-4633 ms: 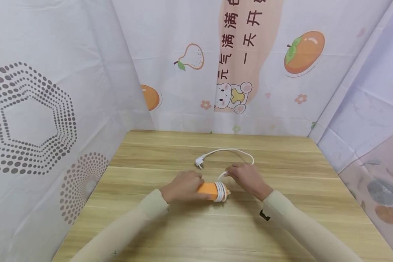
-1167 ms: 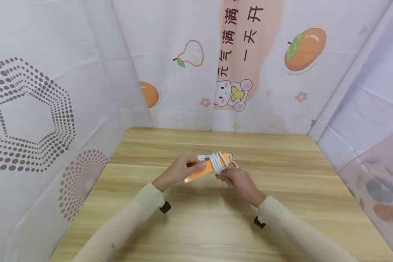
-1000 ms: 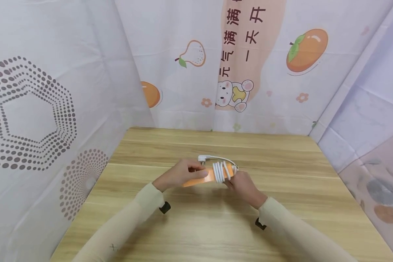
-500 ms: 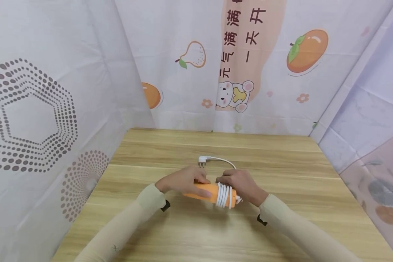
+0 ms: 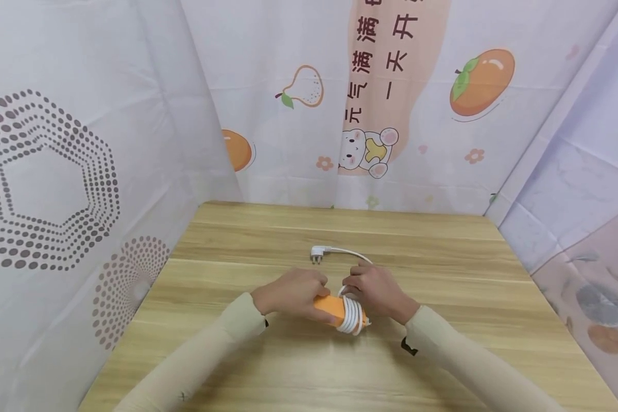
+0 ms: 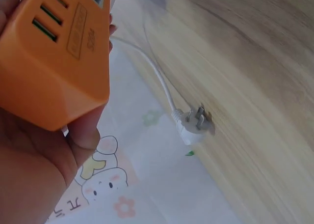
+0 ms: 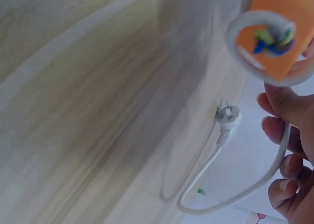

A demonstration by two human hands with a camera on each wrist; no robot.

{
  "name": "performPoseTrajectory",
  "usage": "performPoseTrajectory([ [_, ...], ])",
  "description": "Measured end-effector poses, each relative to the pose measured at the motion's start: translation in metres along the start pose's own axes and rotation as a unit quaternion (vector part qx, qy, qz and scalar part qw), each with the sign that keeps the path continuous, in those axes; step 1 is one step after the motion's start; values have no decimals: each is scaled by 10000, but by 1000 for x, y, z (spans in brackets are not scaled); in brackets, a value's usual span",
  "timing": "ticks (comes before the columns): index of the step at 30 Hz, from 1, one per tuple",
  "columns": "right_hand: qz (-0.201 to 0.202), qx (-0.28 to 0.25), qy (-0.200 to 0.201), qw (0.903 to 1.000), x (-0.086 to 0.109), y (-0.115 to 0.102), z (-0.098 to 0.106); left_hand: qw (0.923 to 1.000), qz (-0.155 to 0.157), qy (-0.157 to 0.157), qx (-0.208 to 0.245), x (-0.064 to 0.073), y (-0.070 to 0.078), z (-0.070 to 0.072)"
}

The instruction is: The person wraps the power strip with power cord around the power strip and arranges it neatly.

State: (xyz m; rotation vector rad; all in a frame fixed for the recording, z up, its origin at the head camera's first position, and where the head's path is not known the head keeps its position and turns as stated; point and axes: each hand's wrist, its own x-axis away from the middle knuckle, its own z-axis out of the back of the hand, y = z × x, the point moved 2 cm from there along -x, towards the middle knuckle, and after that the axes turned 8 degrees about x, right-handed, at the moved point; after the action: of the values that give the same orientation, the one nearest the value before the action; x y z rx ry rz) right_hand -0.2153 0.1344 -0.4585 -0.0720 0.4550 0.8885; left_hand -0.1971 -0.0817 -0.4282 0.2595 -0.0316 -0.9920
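Observation:
An orange power strip [image 5: 328,308] is gripped at its left end by my left hand [image 5: 292,293], held low over the table. White cord [image 5: 351,316] is wound in several loops round its right half. My right hand [image 5: 380,290] pinches the cord just behind those loops. From there the free length runs back to a white plug [image 5: 317,252], its pins toward me. In the left wrist view, slots show on the strip's orange face [image 6: 59,52]. The right wrist view shows the strip's end [image 7: 260,62] with coloured wire ends, partly blurred.
The wood-grain table [image 5: 268,366] extends all round the hands. A printed white curtain [image 5: 283,171] stands along its back edge, with more curtain at the left [image 5: 149,171] and right [image 5: 561,200].
Over the last seconds more cord has gone round the strip, and the free length to the plug has shortened. Since half a second ago the strip's right end has swung slightly toward me.

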Motion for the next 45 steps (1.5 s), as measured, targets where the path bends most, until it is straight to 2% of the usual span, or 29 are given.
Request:
performPoseTrajectory([
  [6,9,96,240,9997,-6,-3,6,9985,332,222,-365,1,3,-1],
  [11,-66,258,248,9993,-10,-6,8,9955,696,403,-505,1,3,-5],
  [17,-171,384,356,9985,-13,-8,10,9865,1156,737,-899,0,-2,-10],
  [21,-217,363,460,9980,-14,-8,12,9838,1246,871,-945,-1,-4,-13],
  [27,-284,246,481,9981,-17,-9,14,9725,1669,1072,-1224,1,-19,-18],
  [34,-259,264,555,9978,-19,-11,14,9636,2021,1312,-1159,6,-32,-21],
  [41,-306,161,688,9970,-20,-11,14,9466,2690,1562,-843,7,-42,-19],
  [45,-336,64,704,9969,-20,-11,16,9408,2798,1738,-794,5,-43,-18],
])
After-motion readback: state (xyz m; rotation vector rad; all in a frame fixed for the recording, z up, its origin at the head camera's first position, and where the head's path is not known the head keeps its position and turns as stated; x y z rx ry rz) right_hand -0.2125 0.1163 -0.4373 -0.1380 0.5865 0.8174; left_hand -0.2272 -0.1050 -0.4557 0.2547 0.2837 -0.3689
